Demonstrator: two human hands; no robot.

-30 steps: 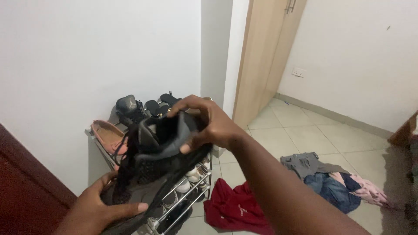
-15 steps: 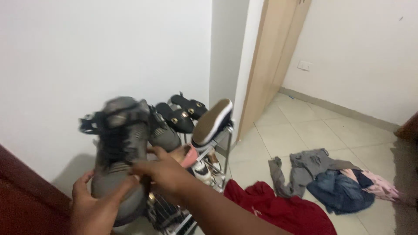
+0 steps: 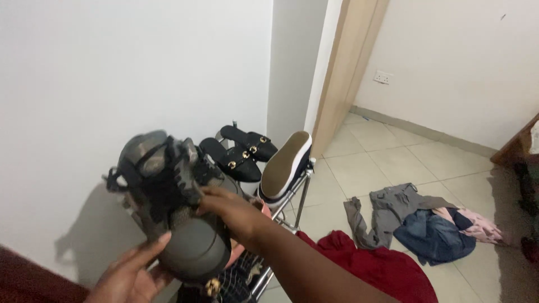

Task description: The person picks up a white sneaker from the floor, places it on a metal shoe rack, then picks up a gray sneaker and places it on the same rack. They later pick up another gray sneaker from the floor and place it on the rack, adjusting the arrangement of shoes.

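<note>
Head view, looking down: two bare hands hold up a bulky grey-and-black high-top sneaker with dark laces [image 3: 171, 207], raised in front of a white wall [image 3: 112, 84]. The left hand [image 3: 132, 275] cups the rounded toe from below, fingers spread open against it. The right hand [image 3: 227, 209] reaches across — its fingers curled onto the laces at the shoe's middle. Just behind stands a metal shoe rack [image 3: 297, 196]; on its top lie a pair of black flat sandals with gold studs [image 3: 241, 151] and a dark slip-on shoe tipped up, tan sole showing [image 3: 286, 165]. On the tiled floor [image 3: 382, 157] lie a red garment [image 3: 370, 264] and a heap of grey, blue and pink clothes [image 3: 421, 221].
</note>
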